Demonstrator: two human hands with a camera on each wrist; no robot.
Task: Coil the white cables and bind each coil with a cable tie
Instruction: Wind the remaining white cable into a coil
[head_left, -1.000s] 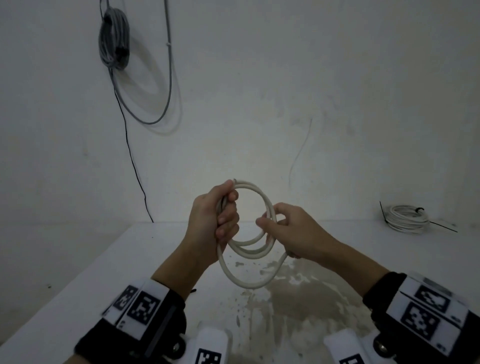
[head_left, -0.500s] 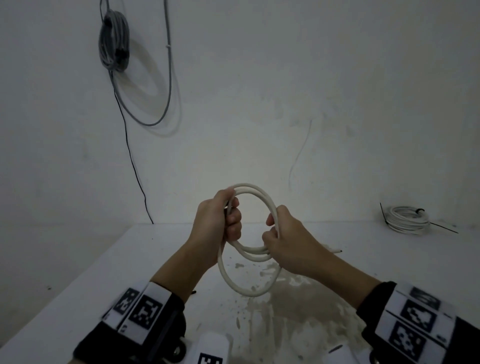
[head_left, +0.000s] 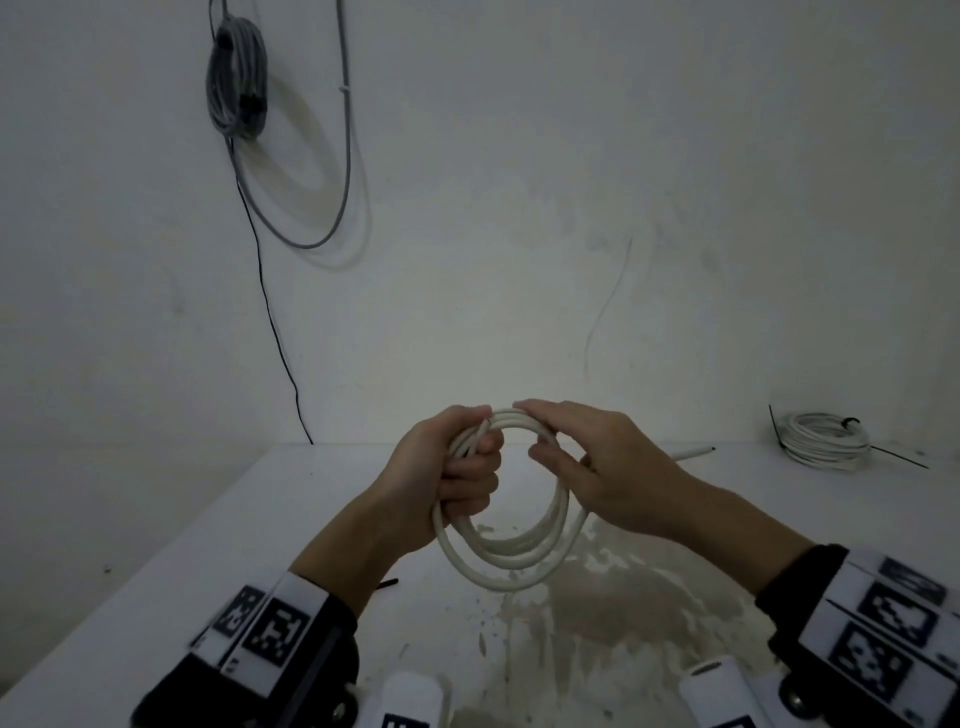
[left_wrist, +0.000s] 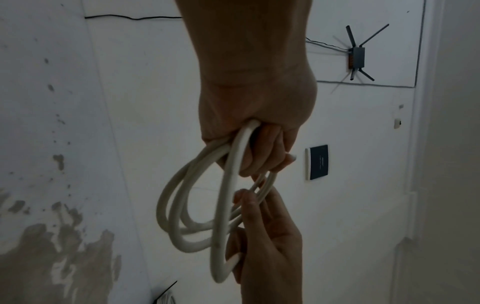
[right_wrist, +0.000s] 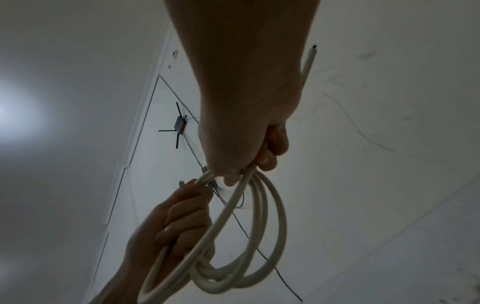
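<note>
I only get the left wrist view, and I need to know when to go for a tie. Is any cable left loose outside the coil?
Observer: Yes. The right wrist view shows a short free end sticking out behind the right hand.
Operator: Is any coil finished?
Observer: The head view shows one bound coil lying at the far right of the table, with a black tie round it.
Operator: Where are the hands on the coil?
Observer: In the head view the left hand grips the left side of the coil. The right hand's fingers lie over its top, right beside the left hand.
</note>
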